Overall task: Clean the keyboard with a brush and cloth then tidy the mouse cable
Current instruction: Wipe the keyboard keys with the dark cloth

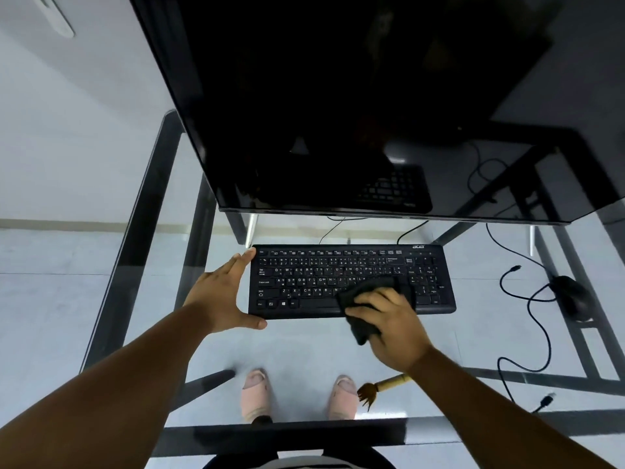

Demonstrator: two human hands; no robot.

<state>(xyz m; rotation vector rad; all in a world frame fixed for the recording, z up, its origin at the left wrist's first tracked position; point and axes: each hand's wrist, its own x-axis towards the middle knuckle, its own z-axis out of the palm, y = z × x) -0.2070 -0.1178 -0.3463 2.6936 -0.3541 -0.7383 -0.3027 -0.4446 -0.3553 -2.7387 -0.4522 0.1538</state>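
On the glass-topped table, black-framed and see-through to the pale floor, lies a flat black plastic keyboard, long axis running left to right, white-lettered keys up, brand mark at its far right corner. Person's left hand is spread open, palm facing right, fingers at the keyboard's far-left corner and thumb at the near-left corner, bracing that short edge. Right hand is closed on a dark, soft, crumpled cloth, knuckles up, pressing it onto keys right of centre near the front edge; a fold hangs off toward the person. Brush, with pale bamboo-like handle and dark splayed bristles, lies on the glass near the front edge, under the right forearm, bristles pointing left and toward the person. Black mouse, rounded and glossy, sits well right of the keyboard, its thin cable looping loosely across the glass. Big glossy black monitor stands behind the keyboard.
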